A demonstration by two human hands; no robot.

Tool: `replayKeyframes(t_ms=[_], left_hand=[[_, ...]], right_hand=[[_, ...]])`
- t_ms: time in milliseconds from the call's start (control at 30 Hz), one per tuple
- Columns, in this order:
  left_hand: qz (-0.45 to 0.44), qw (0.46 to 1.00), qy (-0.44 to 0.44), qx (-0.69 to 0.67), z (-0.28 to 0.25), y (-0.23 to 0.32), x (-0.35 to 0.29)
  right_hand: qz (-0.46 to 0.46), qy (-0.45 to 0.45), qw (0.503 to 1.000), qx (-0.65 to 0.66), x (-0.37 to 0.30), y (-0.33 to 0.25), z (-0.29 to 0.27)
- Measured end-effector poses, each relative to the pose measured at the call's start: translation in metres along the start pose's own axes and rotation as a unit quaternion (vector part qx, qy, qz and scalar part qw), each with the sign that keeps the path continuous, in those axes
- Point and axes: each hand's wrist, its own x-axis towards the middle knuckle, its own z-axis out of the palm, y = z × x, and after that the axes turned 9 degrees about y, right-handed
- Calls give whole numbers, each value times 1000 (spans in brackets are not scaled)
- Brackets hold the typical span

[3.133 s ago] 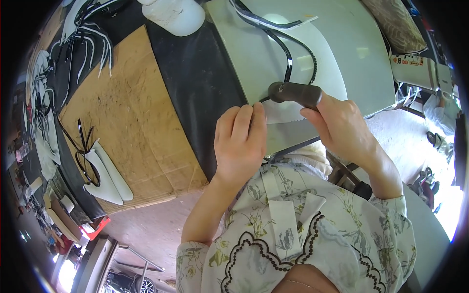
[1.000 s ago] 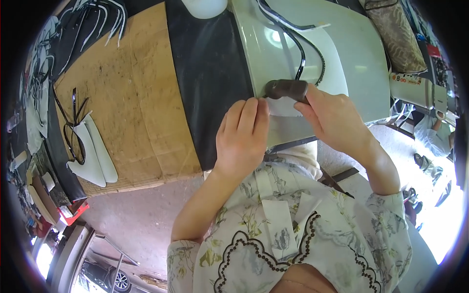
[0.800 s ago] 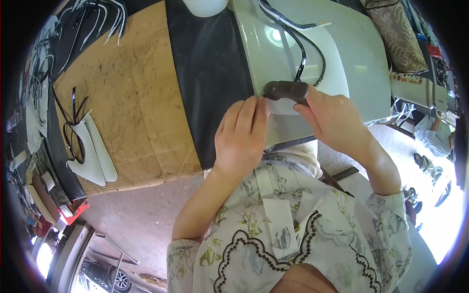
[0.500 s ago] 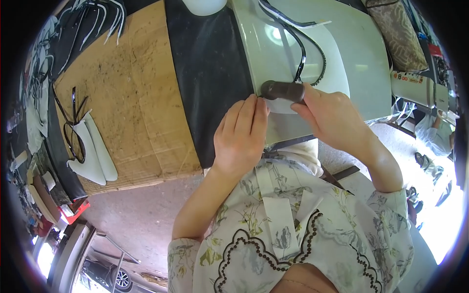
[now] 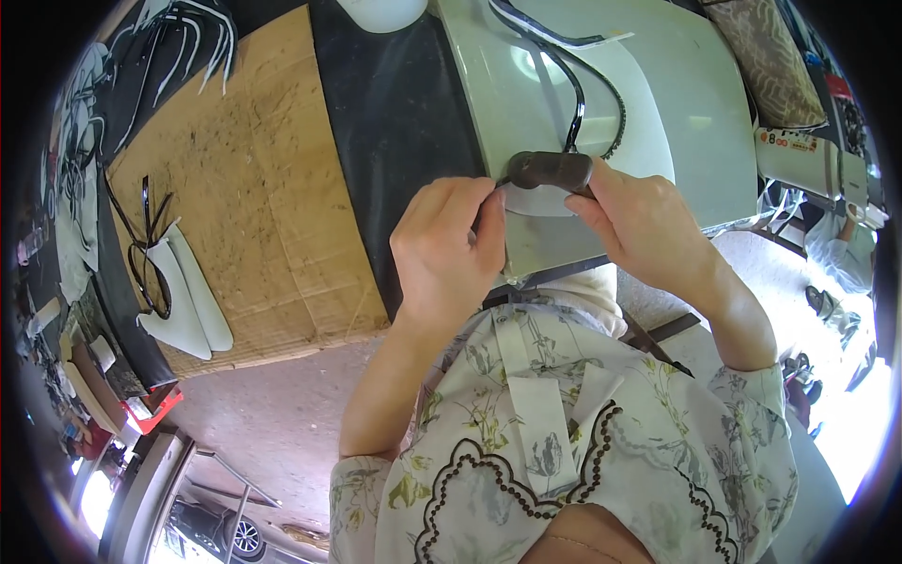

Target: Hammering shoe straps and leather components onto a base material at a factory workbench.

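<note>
Gripping a brown tool [image 5: 552,170] in closed fingers, the right hand [image 5: 648,221] holds it near the pale desk's [image 5: 705,174] left edge, toward the near corner. The left hand [image 5: 446,246] curls beside the tool's tip, fingers drawn in; what they pinch, if anything, cannot be told. Black strips [image 5: 575,105] run from the far edge toward the tool.
</note>
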Motion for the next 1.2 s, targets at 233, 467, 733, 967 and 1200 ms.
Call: replayKeyframes(t_ms=[233,467,733,967,1200], left_hand=[[207,965,52,150,7,-3,-14],[193,972,75,113,7,-7,-15],[125,987,94,46,6,-5,-15],[10,996,83,-11,5,-4,-17],[-86,992,40,-88,9,3,-5]], right_hand=[[-7,38,998,39,3,-6,-6],[-23,24,999,17,12,-10,-8],[-26,-68,997,-25,19,-12,-9],[-8,122,989,84,22,-19,-39],[23,-1,1000,-3,6,-1,-18]])
